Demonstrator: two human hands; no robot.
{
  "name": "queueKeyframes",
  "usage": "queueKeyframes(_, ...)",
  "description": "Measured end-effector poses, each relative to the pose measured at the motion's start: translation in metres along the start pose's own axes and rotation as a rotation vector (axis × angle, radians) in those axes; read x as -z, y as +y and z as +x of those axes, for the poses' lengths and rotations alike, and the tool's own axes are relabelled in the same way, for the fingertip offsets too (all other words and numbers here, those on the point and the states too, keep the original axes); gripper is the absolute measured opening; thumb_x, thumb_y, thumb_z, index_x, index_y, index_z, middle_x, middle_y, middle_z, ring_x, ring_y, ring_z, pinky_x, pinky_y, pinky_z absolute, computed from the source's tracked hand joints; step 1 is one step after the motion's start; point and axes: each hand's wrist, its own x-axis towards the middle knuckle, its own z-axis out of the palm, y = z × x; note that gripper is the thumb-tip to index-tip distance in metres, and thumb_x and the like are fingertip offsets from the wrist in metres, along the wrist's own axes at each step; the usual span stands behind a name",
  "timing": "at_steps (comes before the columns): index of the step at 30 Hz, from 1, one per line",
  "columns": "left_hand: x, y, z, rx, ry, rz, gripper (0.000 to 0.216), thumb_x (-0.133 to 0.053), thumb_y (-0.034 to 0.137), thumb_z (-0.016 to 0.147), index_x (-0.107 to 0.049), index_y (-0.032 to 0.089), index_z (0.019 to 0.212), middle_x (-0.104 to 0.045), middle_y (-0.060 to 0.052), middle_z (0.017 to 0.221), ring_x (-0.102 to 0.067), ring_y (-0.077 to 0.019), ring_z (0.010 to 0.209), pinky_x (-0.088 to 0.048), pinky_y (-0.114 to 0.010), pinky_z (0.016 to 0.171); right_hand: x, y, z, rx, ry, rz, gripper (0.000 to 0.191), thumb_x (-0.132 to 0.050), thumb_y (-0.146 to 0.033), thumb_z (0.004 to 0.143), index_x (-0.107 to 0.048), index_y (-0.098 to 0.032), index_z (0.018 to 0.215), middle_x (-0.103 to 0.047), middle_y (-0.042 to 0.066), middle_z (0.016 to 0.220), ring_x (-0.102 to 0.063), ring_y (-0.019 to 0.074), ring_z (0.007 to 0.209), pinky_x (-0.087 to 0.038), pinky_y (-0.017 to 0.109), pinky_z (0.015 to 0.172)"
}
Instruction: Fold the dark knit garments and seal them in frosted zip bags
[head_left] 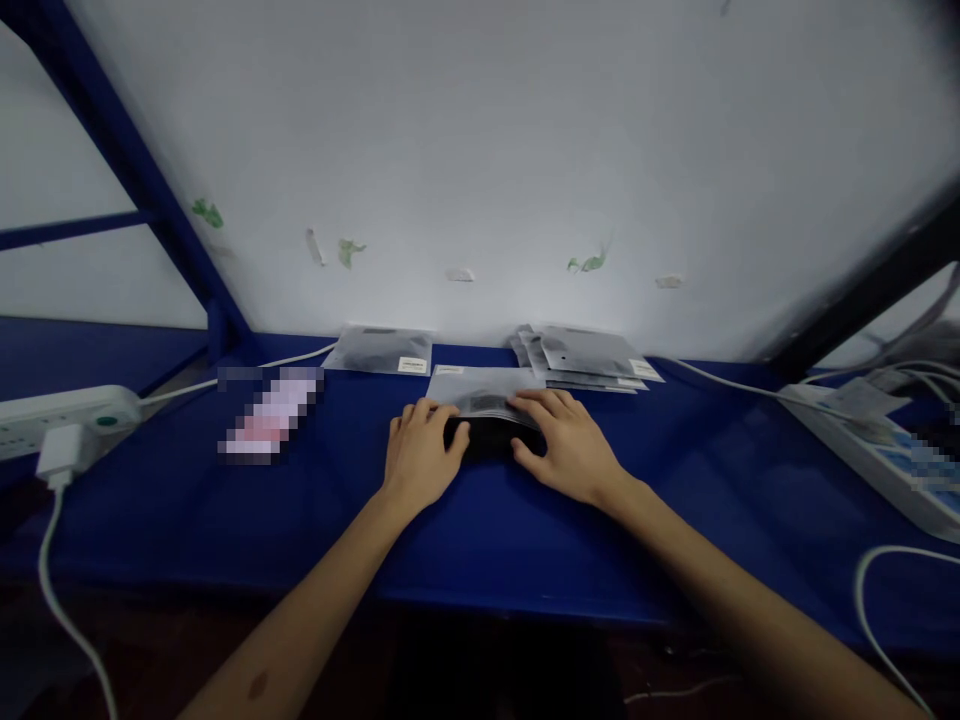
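Note:
A translucent plastic bag (480, 385) with a small white label at its far left corner lies at the middle of the blue table. My left hand (424, 452) grips its near left side, thumb and fingers bent. Across from it, my right hand (568, 445) holds the near right side, fingers on top and thumb lower. Between the two thumbs a black thing (491, 438) shows at the bag's near edge; whether it sits inside or under the bag I cannot tell. The near edge bows upward slightly.
Behind, against the wall, lie a labelled bag (379, 348) and a stack of similar bags (592, 352). A blurred-out phone-like object (274, 415) rests left. A white power strip (67, 410) with cables stands far left, a white tray (847, 450) far right. The blue table (495, 560) ends in front.

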Motion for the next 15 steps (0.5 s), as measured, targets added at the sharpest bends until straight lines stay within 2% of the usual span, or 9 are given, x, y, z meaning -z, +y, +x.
queueKeyframes(3, -0.002, 0.004, -0.002, -0.051, -0.038, 0.039, 0.056, -0.060, 0.061, 0.087, -0.060, 0.020, 0.126, -0.057, -0.013, 0.126, -0.052, -0.0350, 0.111, -0.040, -0.050, 0.095, -0.009, 0.020, -0.007, -0.085, -0.052, 0.005, 0.061, -0.061, -0.031, 0.081, -0.051, -0.020, 0.140, -0.053, 0.014, 0.141, -0.047, 0.0333, 0.129, -0.044, 0.053, 0.102)
queueKeyframes(5, -0.003, 0.004, -0.003, -0.070, -0.061, 0.052, 0.065, -0.064, 0.063, 0.082, -0.057, 0.020, 0.129, -0.055, -0.015, 0.127, -0.051, -0.0367, 0.112, -0.040, -0.052, 0.095, -0.014, 0.027, -0.010, -0.129, -0.064, 0.059, 0.060, -0.059, -0.030, 0.083, -0.048, -0.021, 0.141, -0.053, 0.013, 0.141, -0.048, 0.0312, 0.130, -0.044, 0.051, 0.104)
queueKeyframes(10, -0.001, 0.002, 0.001, -0.026, -0.061, 0.087, 0.050, -0.066, 0.041, 0.086, -0.055, 0.016, 0.128, -0.054, -0.014, 0.118, -0.054, -0.0342, 0.108, -0.043, -0.048, 0.091, -0.018, 0.031, -0.010, -0.171, -0.027, 0.161, 0.045, -0.058, -0.032, 0.086, -0.055, -0.020, 0.130, -0.060, 0.011, 0.127, -0.055, 0.0279, 0.121, -0.046, 0.046, 0.102)
queueKeyframes(15, 0.001, 0.000, 0.003, -0.002, -0.049, 0.068, 0.034, -0.063, 0.022, 0.088, -0.055, 0.017, 0.121, -0.054, -0.011, 0.112, -0.060, -0.0289, 0.099, -0.045, -0.045, 0.089, -0.016, 0.026, -0.010, -0.175, 0.012, 0.246, 0.029, -0.059, -0.024, 0.087, -0.061, -0.019, 0.115, -0.063, 0.008, 0.112, -0.063, 0.0222, 0.102, -0.051, 0.037, 0.090)
